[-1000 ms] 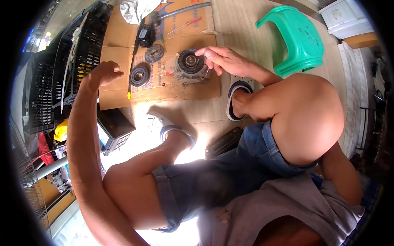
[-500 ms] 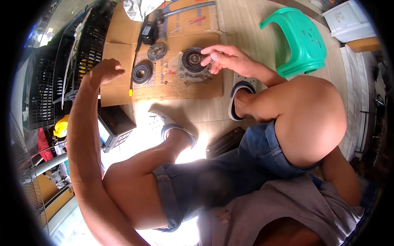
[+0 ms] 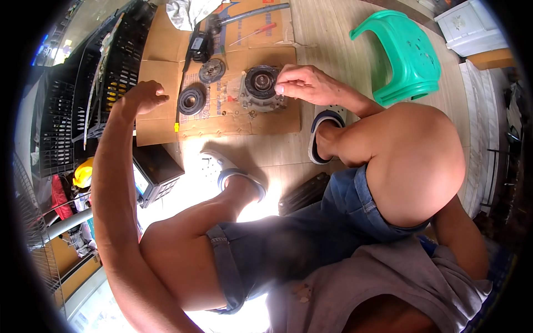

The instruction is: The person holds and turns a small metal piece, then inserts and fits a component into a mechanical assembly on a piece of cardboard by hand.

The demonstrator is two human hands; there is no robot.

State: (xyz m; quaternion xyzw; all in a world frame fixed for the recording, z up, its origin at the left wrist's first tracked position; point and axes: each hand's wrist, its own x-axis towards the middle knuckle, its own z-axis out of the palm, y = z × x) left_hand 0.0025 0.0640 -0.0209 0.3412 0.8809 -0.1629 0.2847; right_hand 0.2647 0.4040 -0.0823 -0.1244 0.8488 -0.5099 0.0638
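Note:
A grey metal housing [image 3: 250, 102] with a black ring [image 3: 261, 82] on its top rests on the cardboard sheet [image 3: 214, 126]. My right hand [image 3: 308, 84] is at the ring's right edge, thumb and fingers pinched together; what lies between them, if anything, is too small to make out. Left of the housing lie a dark grooved pulley [image 3: 192, 100] and a round metal plate [image 3: 212, 71]. Several small rings [image 3: 240, 114] are scattered just below the housing. My left hand [image 3: 145, 97] hovers over the cardboard's left edge, loosely curled with fingertips apart, and no object shows in it.
A red-handled screwdriver [image 3: 266, 26], a grey tube [image 3: 252, 12], a black device [image 3: 200, 45] and a white cloth [image 3: 190, 11] lie farther back. Black crates [image 3: 117, 69] stand at the left. A green plastic stool [image 3: 413, 53] is at the right.
My right hand has turned and drawn slightly to the right, off the top of the black ring, and its spread fingers have come together. My left hand has barely moved.

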